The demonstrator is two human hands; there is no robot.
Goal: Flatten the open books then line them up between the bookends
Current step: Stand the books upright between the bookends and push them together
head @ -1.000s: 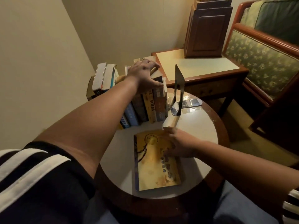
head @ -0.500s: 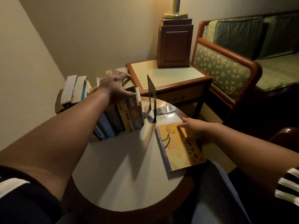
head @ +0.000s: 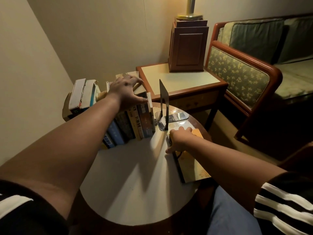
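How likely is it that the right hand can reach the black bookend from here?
Probably yes. The right hand rests on the yellow book right beside the base of the black bookend, nothing standing between them. The left hand holds the row of books, clear of that path.

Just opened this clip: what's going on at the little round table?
A seated person is lining up books on a round table. The left hand grips the tops of an upright row of books, steadying it. A black bookend stands just right of the row, with a small gap between them. The right hand lies over the far end of a yellow book, which is flat at the table's right edge. Whether the hand has a hold on it is unclear. That book is not yet in the row.
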